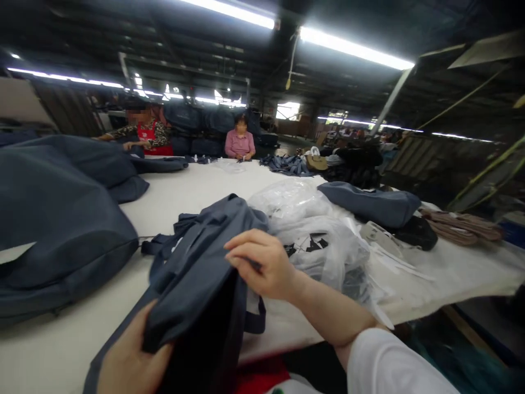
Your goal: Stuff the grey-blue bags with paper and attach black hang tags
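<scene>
A dark blue fabric bag (205, 251) stands tilted on the white table in front of me, with its mouth gaping towards me and a dark inside. My left hand (133, 350) grips the near edge of that bag at lower left, thumb on the inner side. At the bag's upper right edge is my right hand (262, 262), its thumb and forefinger pinched together on the fabric. Exactly what lies between those fingertips is hard to see. A strap loop (256, 320) hangs below my right hand.
Large blue bags (61, 219) fill the left side. To the right lie clear plastic bags (328, 251) with black-and-white pieces, a blue pouch (369, 202) and brown folded fabric (461, 225). Two people, one in a pink shirt (240, 143), sit across the white table (176, 189).
</scene>
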### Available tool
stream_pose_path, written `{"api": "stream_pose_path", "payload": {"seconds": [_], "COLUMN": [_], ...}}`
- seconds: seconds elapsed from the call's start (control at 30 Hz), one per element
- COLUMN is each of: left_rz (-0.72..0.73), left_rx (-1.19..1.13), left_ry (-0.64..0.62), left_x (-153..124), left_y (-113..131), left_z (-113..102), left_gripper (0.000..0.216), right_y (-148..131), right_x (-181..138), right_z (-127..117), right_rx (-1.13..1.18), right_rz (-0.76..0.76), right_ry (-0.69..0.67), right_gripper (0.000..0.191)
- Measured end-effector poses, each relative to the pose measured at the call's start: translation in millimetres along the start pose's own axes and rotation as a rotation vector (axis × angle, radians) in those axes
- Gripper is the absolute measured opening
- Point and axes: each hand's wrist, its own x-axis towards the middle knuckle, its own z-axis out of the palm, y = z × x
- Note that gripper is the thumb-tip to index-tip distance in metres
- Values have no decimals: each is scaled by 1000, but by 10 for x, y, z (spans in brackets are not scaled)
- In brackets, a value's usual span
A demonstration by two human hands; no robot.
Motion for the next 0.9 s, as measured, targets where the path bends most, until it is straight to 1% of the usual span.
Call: {"api": "stream_pose_path", "payload": {"seconds": [0.03,0.07,0.1,0.17,0.2,0.27,0.33,0.37,0.4,0.47,0.53,0.6,0.7,0.77,0.83,0.9], "left_rz": [49,84,100,95,82,63,68,74,75,62,25,-3,-13,19,51,49], "left_rx": [25,33,34,21,17,19,23,20,10,-25,-58,-79,-81,-110,-164,-234], "left_ry": [-73,-151,-236,-357,-388,-389,-376,-375,-382,-417,-438,-457,-495,-463,-376,-306], "left_x": [-70,-130,-176,-236,-256,-287,-312,-319,-322,-309,-274,-232,-203,-225,-259,-270], "left_y": [107,198,264,308,291,212,123,86,56,7,-38,-83,-120,-106,-64,-13], "left_z": [83,172,262,422,484,566,599,604,605,603,606,612,609,580,524,445], "left_gripper": [53,52,52,54,56,62,66,67,69,73,72,62,54,55,55,47], "right_y": [5,17,41,128,188,324,456,512,559,625,669,714,784,804,787,734], "right_x": [150,322,512,923,1133,1523,1820,1916,1970,1958,1827,1659,1517,1547,1663,1830], "right_z": [-29,-19,38,294,489,977,1522,1787,2035,2449,2734,2895,2969,2947,2886,2777], "right_rx": [-6,-16,-32,-79,-114,-213,-301,-329,-351,-384,-420,-448,-446,-403,-334,-261], "right_rz": [16,23,22,-5,-23,-3,78,120,163,232,307,376,454,482,484,458], "right_ry": [21,14,-22,-157,-248,-476,-714,-809,-887,-982,-1041,-1056,-1037,-1014,-964,-882], "right_gripper": [18,20,22,23,23,25,29,29,27,23,26,32,33,29,26,27]}}
